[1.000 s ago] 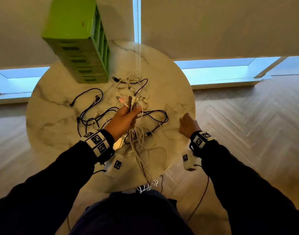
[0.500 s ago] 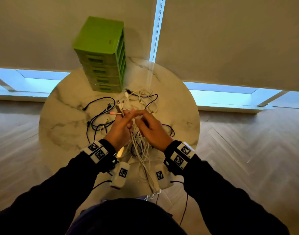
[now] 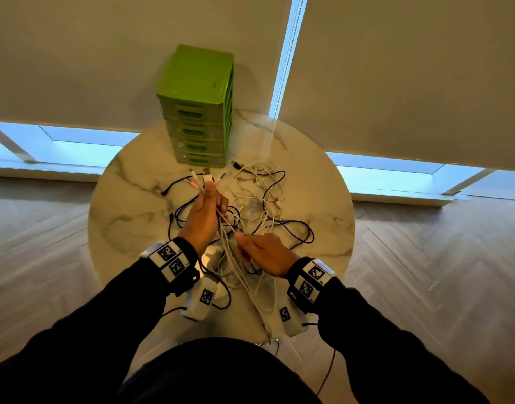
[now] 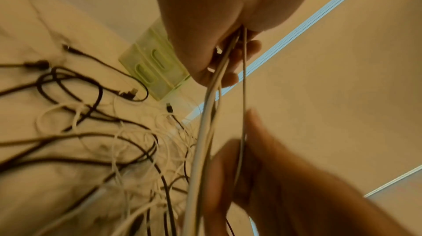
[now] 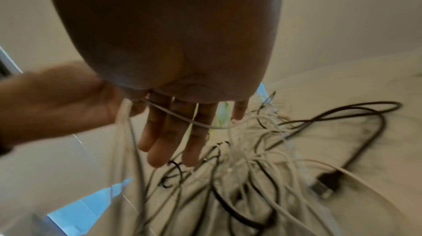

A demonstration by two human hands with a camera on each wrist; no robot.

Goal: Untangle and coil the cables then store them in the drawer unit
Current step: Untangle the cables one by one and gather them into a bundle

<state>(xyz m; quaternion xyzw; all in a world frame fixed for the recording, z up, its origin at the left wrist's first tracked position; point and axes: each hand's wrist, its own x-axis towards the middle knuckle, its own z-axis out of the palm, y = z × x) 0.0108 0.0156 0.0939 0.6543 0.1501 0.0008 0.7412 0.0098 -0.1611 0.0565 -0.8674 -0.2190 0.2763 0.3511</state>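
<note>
The left hand [image 3: 205, 212] grips a bunch of white cables [image 3: 235, 258] mid-frame; the right hand [image 3: 265, 252], fingers straight, combs one strand. Loops trailing into the tangle [image 3: 259, 205] could snag and knot tighter. The drawers [image 3: 199, 112] stand upper centre.

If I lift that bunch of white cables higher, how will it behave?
Probably floppy: the white cables droop from the left hand and hang past the table edge. They likely drag neighbours along, since they cross the black cables. Likely light; one hand holds the whole bunch.
</note>
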